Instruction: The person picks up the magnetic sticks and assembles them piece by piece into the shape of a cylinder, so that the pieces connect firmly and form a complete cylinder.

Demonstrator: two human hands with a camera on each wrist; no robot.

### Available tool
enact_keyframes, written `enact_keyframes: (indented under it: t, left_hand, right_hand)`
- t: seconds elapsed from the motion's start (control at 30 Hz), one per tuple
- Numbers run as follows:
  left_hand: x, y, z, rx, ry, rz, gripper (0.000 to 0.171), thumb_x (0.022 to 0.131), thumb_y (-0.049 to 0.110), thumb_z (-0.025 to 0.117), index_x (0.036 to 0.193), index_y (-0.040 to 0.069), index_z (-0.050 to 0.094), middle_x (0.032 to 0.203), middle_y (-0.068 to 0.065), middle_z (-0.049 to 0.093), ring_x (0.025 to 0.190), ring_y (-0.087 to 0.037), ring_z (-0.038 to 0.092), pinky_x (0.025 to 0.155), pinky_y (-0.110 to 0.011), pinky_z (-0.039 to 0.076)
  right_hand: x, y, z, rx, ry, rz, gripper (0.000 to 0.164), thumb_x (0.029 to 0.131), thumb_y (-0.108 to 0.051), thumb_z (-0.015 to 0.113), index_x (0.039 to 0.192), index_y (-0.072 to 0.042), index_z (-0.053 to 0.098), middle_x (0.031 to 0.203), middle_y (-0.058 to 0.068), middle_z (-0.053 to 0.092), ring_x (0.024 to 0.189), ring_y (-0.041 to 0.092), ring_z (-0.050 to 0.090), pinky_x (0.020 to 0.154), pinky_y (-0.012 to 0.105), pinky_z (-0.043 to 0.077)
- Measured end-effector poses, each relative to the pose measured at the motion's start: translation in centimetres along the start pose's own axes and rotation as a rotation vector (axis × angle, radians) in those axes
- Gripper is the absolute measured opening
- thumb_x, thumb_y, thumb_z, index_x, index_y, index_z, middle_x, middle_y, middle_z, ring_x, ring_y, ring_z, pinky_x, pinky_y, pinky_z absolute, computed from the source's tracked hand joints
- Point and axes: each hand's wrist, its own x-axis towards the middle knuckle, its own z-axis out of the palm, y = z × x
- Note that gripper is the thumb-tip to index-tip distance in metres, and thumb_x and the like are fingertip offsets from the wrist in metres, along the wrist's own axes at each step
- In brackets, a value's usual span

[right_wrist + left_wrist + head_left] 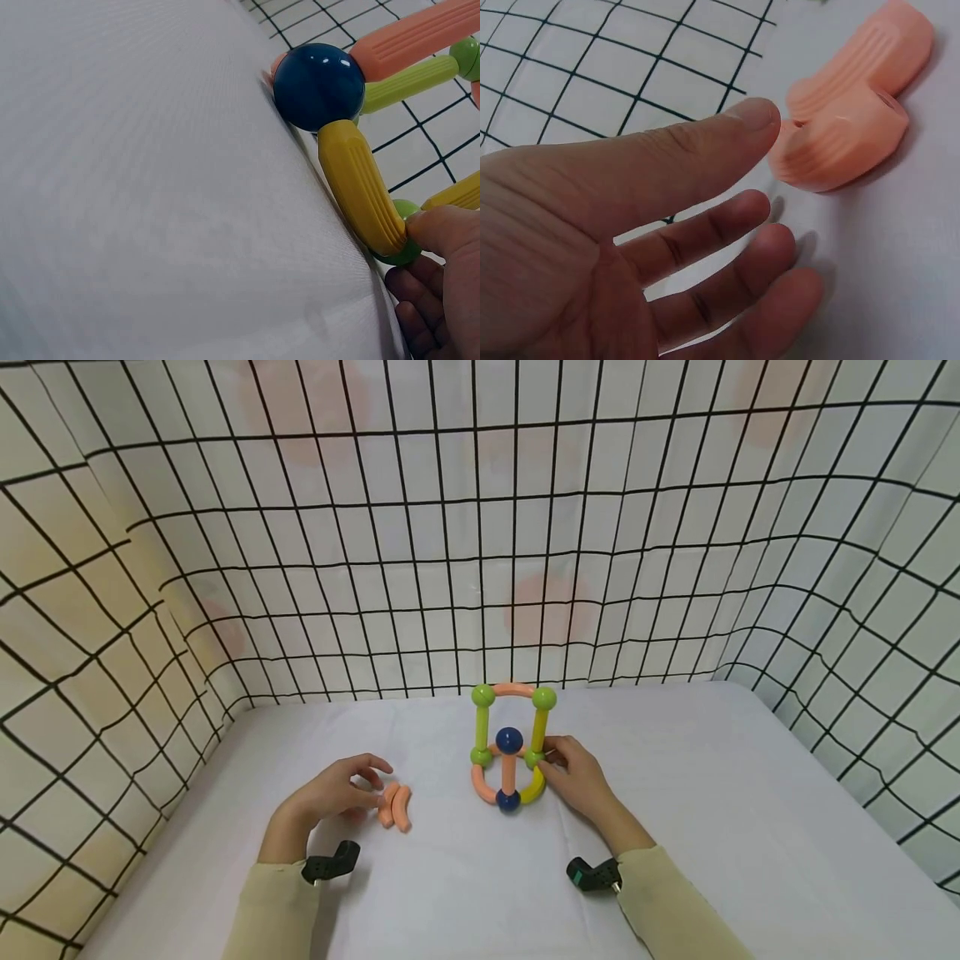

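My left hand (333,789) is by two curved orange rods (401,810) lying side by side on the table. Its thumb (757,116) meets the nearer rod (840,146), while the other fingers hang loosely bent around nothing. With my right hand (581,781) I pinch the lower right green ball (407,210) of a ball-and-rod frame. That frame has a curved yellow rod (360,187) running to a low blue ball (319,86). From there an upright orange rod (509,772) carries another blue ball (509,740). Behind it, two green uprights end in green balls (483,696) joined by an orange rod (513,689).
A white cloth covers the table (450,893). Black wire grid (420,560) stands along the back and both sides, with pale fabric behind it; the frame stands towards the back grid. A black camera mount (330,862) sits on each wrist.
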Motion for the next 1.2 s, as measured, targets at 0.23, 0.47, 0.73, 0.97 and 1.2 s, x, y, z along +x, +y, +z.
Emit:
enact_keyframes:
  t: [0.23,0.47,0.73,0.97,1.2]
  left_hand:
    - [0.2,0.1,0.6,0.049,0.005,-0.02,0.038,0.086,0.016,0.077,0.121,0.012,0.062,0.104,-0.009,0.057,0.07,-0.019,0.054,0.061,-0.029,0.047]
    - [0.2,0.1,0.8,0.057,0.019,-0.03,0.037,0.087,0.016,0.077,0.12,0.008,0.062,0.102,-0.008,0.057,0.066,-0.018,0.05,0.057,-0.027,0.042]
    - [0.4,0.0,1.0,0.065,0.091,-0.081,0.033,0.093,0.021,0.07,0.12,0.004,0.067,0.097,-0.006,0.062,0.064,-0.015,0.051,0.058,-0.027,0.044]
    - [0.9,0.0,1.4,0.125,0.195,-0.127,0.027,0.093,0.024,0.069,0.109,0.003,0.07,0.082,-0.005,0.063,0.07,-0.016,0.055,0.062,-0.027,0.044]
    - [1.3,0.4,1.9,0.221,0.26,-0.155,0.034,0.091,0.039,0.07,0.089,0.006,0.067,0.069,-0.002,0.064,0.075,-0.018,0.055,0.064,-0.027,0.041]
  right_hand:
    - [0.0,0.2,0.1,-0.004,0.002,-0.001,0.036,0.095,-0.014,0.066,0.129,-0.005,0.06,0.122,0.012,0.062,0.107,0.025,0.064,0.101,0.045,0.052]
    - [0.1,0.4,0.1,-0.015,0.004,-0.003,0.035,0.095,-0.014,0.066,0.129,-0.005,0.06,0.122,0.011,0.062,0.107,0.024,0.064,0.101,0.045,0.052]
    - [0.1,0.5,0.1,-0.012,0.006,-0.017,0.035,0.095,-0.015,0.066,0.128,-0.005,0.061,0.12,0.011,0.063,0.106,0.025,0.064,0.1,0.045,0.052]
    - [0.0,0.3,0.1,-0.011,0.002,-0.015,0.035,0.095,-0.015,0.065,0.128,-0.005,0.06,0.12,0.011,0.062,0.106,0.025,0.063,0.1,0.045,0.052]
    - [0.0,0.2,0.1,-0.002,0.001,-0.015,0.035,0.095,-0.015,0.065,0.127,-0.004,0.061,0.119,0.012,0.062,0.105,0.025,0.063,0.099,0.045,0.052]
